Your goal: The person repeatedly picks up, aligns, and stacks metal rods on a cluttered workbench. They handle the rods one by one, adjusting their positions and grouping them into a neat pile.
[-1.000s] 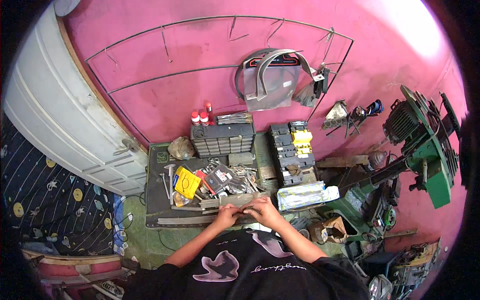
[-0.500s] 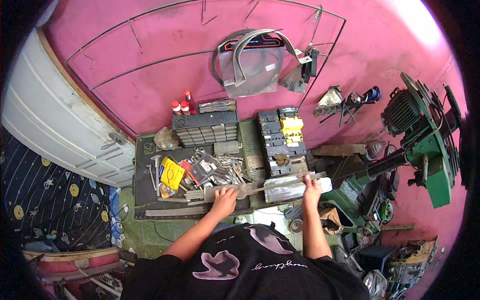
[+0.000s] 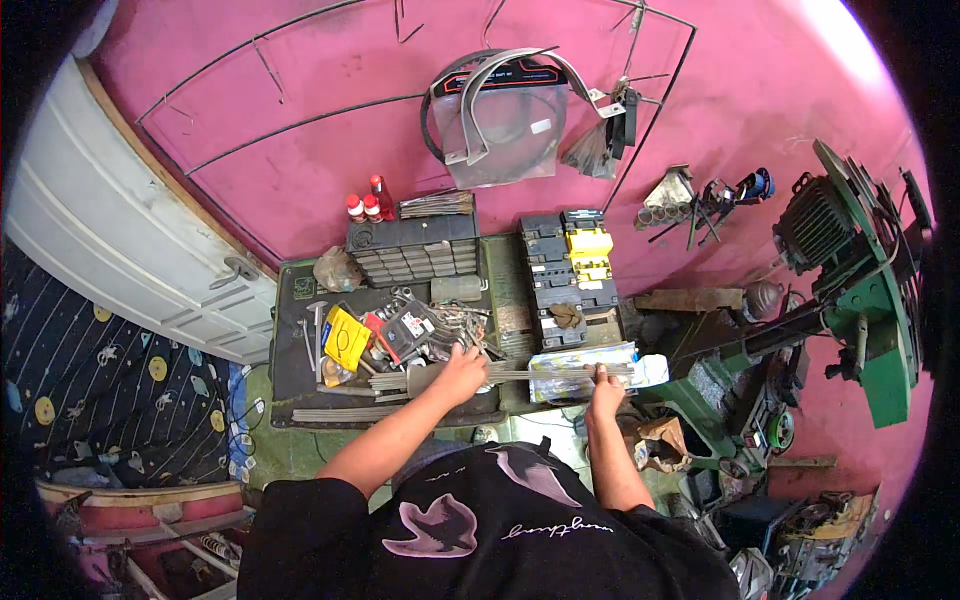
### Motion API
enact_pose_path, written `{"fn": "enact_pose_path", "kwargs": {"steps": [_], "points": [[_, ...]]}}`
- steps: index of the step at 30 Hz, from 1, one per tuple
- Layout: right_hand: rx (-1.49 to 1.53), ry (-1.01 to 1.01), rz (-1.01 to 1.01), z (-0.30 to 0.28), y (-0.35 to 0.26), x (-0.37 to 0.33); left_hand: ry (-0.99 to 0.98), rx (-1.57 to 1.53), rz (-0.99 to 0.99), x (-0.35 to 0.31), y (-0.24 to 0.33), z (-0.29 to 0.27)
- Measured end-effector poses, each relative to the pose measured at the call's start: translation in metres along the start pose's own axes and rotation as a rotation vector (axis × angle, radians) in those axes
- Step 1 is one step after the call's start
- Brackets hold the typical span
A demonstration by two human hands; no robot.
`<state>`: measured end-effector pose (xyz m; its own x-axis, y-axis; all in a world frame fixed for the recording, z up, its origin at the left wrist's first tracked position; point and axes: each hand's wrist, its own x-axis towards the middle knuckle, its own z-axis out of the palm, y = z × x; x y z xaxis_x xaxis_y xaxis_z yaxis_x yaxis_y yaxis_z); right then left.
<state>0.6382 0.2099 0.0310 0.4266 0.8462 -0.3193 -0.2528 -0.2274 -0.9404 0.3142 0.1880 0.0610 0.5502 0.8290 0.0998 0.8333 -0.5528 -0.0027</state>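
Observation:
A long bundle of thin grey welding rods point(image 3: 520, 375) lies crosswise in front of me, level with the bench. Its left part passes through a grey-brown wrapper point(image 3: 423, 379). Closed over the bundle beside this wrapper is my left hand point(image 3: 464, 374). My right hand point(image 3: 605, 392) grips the rods near their right end, thumb on top. Under that end lies a shiny, patterned plastic packet point(image 3: 647, 370). More rods point(image 3: 345, 414) rest along the bench's near edge, left of my hands.
The dark-topped bench point(image 3: 290, 345) carries a heap of wrenches and sockets point(image 3: 455, 325), a yellow packet point(image 3: 345, 338) and a small-drawer cabinet point(image 3: 415, 262). Black and yellow cases point(image 3: 550, 285) stand behind the plastic packet. A green machine point(image 3: 865, 330) stands at right.
My left hand has shifted slightly right and away from me along the bundle. My right hand has moved left and nearer, and the rods' right end, previously angled upward, now lies level.

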Motion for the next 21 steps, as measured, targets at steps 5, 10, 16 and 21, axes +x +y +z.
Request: {"fn": "enact_pose_path", "kwargs": {"steps": [5, 10, 16, 21], "points": [[-0.172, -0.086, 0.132, 0.046, 0.028, -0.012, 0.002, 0.000, -0.007, -0.004, 0.005, -0.005], [-0.306, -0.181, 0.280, 0.107, 0.107, -0.031, -0.017, -0.034, 0.014, 0.010, 0.020, -0.004], [-0.134, -0.164, 0.480, 0.168, 0.090, -0.074, 0.034, -0.062, -0.090, -0.002, 0.016, 0.004], [0.112, -0.200, 0.581, 0.159, 0.108, -0.056, 0.102, -0.185, -0.114, -0.008, 0.019, -0.010]]}}
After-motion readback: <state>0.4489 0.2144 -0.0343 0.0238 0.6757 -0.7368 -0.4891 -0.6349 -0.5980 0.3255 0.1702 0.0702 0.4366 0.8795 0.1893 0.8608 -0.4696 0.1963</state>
